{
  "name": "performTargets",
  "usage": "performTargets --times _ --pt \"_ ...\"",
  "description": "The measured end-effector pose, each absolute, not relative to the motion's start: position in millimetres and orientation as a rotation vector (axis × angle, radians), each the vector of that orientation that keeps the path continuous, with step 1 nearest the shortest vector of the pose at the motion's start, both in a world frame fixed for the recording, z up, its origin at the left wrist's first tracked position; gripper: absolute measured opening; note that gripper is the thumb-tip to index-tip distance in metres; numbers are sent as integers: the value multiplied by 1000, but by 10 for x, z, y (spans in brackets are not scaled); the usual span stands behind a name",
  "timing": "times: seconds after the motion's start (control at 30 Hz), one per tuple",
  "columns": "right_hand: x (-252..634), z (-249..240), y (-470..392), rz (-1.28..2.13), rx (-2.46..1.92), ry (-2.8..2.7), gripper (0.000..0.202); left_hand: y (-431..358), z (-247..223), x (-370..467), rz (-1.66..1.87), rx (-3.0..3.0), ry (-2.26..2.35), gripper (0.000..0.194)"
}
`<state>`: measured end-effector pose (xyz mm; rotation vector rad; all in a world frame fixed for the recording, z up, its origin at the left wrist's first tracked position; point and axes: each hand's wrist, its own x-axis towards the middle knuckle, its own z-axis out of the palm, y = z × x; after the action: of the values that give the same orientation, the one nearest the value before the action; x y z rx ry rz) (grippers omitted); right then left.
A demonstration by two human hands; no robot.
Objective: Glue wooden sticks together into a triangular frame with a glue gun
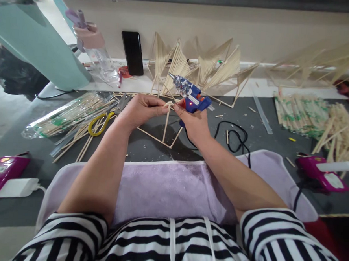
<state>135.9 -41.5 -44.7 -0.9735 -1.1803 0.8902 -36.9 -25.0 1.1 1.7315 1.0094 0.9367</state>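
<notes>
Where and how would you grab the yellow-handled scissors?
I'd take the scissors by the yellow handle, from the person's near left: its loop faces back toward the body, while the metal blades point away, beside the left hand. Coming from the left should also avoid the forearm, just right of the loop.

I watch through 1 head-worn camera, facing forward and down: shirt close at the bottom edge, left hand and right hand farther out near the centre, desk around them, wall behind.
</notes>
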Motion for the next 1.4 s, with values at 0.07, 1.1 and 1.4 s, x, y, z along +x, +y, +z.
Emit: performTargets --times 0.07,1.1,1.4 --pt "1363 -462 -402 871 -968 -1184 23 -242 3 -372 940 1735 994 24" --pt "1371 -444 -397 908 -956 -1168 29 -196 5 -424 905 1816 1055 28" --pt "1383 -371 -413 873 -978 -1219 20 -199 0 -433 912 1820 1073 28"
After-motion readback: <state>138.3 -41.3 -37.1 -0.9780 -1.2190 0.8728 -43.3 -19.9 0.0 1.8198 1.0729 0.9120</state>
